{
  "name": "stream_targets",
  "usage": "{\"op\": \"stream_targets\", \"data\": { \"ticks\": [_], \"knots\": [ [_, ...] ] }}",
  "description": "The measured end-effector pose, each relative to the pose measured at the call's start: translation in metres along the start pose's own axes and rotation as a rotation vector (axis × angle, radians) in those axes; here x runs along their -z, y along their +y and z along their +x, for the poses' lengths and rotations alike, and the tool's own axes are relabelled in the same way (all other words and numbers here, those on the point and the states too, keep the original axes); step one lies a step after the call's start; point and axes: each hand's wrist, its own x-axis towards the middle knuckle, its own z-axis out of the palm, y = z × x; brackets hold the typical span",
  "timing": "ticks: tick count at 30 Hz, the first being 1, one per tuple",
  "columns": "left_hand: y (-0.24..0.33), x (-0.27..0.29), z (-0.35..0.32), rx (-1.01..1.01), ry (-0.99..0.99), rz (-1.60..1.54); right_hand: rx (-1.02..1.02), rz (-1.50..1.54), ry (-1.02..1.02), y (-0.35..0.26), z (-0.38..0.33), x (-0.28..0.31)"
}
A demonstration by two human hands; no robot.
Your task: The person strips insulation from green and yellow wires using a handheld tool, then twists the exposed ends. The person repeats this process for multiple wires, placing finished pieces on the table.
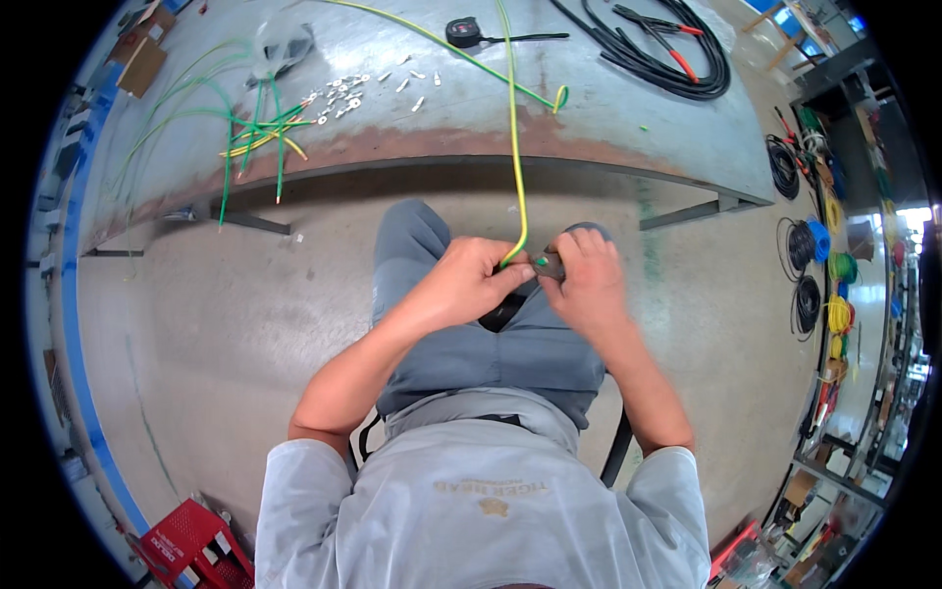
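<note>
Just off the near edge of the worktable [422,139], over the person's lap, both hands are busy. The left hand [479,283] has a green-and-yellow wire [515,147] pinched between thumb and fingers, and the right hand [589,280] is curled around a small dark tool [552,266], right beside the left fingertips. There's a bit of green showing at the tool too, but I honestly can't tell if it's actually biting the wire. From the left hand the wire goes up over the table's near edge and on toward the far side, crossing another green-and-yellow length [442,41] that ends in a little curl. Toward the table's near left corner there's a messy bunch of cut wires [265,131], some poking out past the near edge, with loose metal lugs [345,94] scattered just beside them. Further back, a black tape measure [463,32] sits around mid-table, and a fat coil of black cable [723,67] lies toward the far right corner with something red-gripped on it.
</note>
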Motion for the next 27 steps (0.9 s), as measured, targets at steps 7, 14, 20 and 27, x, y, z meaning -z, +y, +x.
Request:
{"op": "stream_targets", "data": {
  "ticks": [7,14,20,27],
  "knots": [
    [-0.063,-0.057,0.024,-0.266,0.25,0.622,-0.45,0.348,-0.589,0.001,-0.03,-0.015],
    [-0.077,-0.071,0.025,-0.389,0.188,0.788,-0.487,0.524,-0.783,0.025,-0.034,-0.012],
    [-0.06,-0.072,0.027,-0.388,0.257,0.74,-0.472,0.27,-0.385,0.02,-0.051,-0.046],
    [-0.043,-0.065,0.028,-0.288,0.244,0.586,-0.371,0.183,-0.04,0.02,-0.051,-0.055]
  ]
}}
